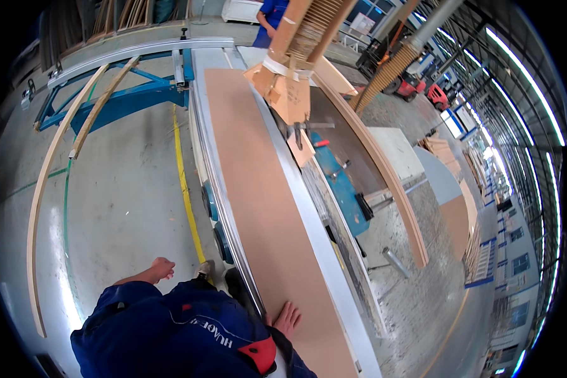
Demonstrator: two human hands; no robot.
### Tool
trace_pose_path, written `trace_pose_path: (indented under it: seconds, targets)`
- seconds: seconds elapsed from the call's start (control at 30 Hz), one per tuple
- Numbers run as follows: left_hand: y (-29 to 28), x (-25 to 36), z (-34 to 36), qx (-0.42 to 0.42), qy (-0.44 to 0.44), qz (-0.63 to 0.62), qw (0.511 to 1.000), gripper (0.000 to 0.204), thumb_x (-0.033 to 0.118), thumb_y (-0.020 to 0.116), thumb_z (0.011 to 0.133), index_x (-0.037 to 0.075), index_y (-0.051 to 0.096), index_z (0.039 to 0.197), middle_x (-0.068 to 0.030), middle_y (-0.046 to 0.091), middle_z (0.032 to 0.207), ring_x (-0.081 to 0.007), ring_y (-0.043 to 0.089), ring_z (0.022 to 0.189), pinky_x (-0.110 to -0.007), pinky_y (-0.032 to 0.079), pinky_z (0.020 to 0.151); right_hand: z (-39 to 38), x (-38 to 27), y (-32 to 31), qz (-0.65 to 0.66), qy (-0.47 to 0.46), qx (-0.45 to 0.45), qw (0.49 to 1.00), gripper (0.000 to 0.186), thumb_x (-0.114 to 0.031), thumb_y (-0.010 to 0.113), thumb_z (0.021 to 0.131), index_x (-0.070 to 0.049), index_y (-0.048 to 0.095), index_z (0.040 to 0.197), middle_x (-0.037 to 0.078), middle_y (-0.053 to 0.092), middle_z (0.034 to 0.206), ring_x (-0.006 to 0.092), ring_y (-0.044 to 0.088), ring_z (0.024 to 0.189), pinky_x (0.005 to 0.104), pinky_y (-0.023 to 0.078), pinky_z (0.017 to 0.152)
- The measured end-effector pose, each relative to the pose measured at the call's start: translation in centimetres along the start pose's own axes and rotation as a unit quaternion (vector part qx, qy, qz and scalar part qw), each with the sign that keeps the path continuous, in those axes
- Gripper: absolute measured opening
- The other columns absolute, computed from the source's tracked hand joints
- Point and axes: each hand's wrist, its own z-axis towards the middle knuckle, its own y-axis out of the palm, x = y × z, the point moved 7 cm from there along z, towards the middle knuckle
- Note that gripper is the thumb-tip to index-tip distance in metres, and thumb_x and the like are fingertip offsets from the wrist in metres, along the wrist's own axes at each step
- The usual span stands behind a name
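A long brown board (258, 164) lies lengthwise on the sliding table (324, 252) of a panel saw. On its near end my right hand (288, 319) rests flat, fingers stretched out, holding nothing. My left hand (162, 269) hangs over the floor to the left of the table, its fingers loosely bent and nothing visible in it. The saw's metal rail (223, 214) runs between my body and the board. Past the middle of the board stands a wooden guard (286, 94) over the saw, with a clamp (299, 131) on it.
A blue outrigger frame (129, 107) with a metal fence (138, 50) extends left; two wood strips (44, 183) lean from it. Right of the saw are a blue plate (346, 189) and a long wooden rail (384, 170). Another person (269, 22) in blue stands at the far end.
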Motion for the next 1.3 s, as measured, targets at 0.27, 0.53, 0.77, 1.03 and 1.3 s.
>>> trace_pose_path:
  seconds: [0.27, 0.53, 0.77, 1.03, 1.3]
  targets:
    - [-1.8, -6.5, 4.0, 0.007, -0.081, -0.095, 0.992, 0.021, 0.018, 0.064, 0.094, -0.002, 0.069, 0.088, -0.0107, 0.070, 0.075, -0.0211, 0.069, 0.057, -0.035, 0.056, 0.052, 3.4, -4.2, 0.8, -0.036, -0.016, -0.028, 0.999, 0.097, -0.054, 0.064, 0.095, 0.006, 0.028, 0.161, 0.027, 0.037, 0.162, 0.0515, 0.025, 0.152, 0.0647, 0.011, 0.126]
    - [-3.0, 9.5, 3.8, 0.203, 0.204, 0.118, 0.951, 0.018, 0.019, 0.066, 0.097, 0.001, 0.068, 0.096, -0.0209, 0.073, 0.085, -0.0391, 0.073, 0.082, -0.047, 0.057, 0.074, 3.5, -6.9, 0.3, -0.034, 0.010, -0.050, 0.998, 0.099, -0.051, 0.066, 0.095, 0.004, 0.022, 0.165, 0.030, 0.033, 0.165, 0.0527, 0.024, 0.154, 0.0630, 0.011, 0.127]
    - [2.1, 28.1, -0.1, 0.215, 0.404, -0.006, 0.889, 0.013, 0.008, 0.064, 0.099, 0.001, 0.066, 0.110, -0.0184, 0.072, 0.092, -0.0351, 0.072, 0.083, -0.042, 0.058, 0.075, 2.2, -5.9, -1.1, -0.021, 0.023, -0.022, 0.999, 0.096, -0.054, 0.063, 0.097, 0.008, 0.027, 0.161, 0.030, 0.037, 0.161, 0.0515, 0.027, 0.152, 0.0627, 0.010, 0.127]
    - [9.9, 34.7, -2.7, 0.236, 0.519, 0.146, 0.809, 0.035, 0.010, 0.072, 0.093, 0.005, 0.063, 0.127, -0.0189, 0.061, 0.133, -0.0364, 0.060, 0.124, -0.045, 0.051, 0.103, -1.6, -1.1, -1.0, -0.008, 0.057, 0.016, 0.998, 0.095, -0.055, 0.062, 0.098, 0.006, 0.028, 0.162, 0.030, 0.037, 0.162, 0.0493, 0.025, 0.155, 0.0608, 0.009, 0.129]
    - [12.9, 35.7, 0.9, 0.235, 0.459, 0.217, 0.829, 0.060, 0.021, 0.074, 0.092, 0.010, 0.053, 0.147, -0.0233, 0.046, 0.152, -0.0403, 0.042, 0.145, -0.046, 0.039, 0.120, -3.5, 1.5, -1.4, -0.001, 0.074, 0.038, 0.997, 0.094, -0.054, 0.063, 0.097, 0.004, 0.028, 0.162, 0.027, 0.038, 0.163, 0.0476, 0.027, 0.155, 0.0602, 0.010, 0.129]
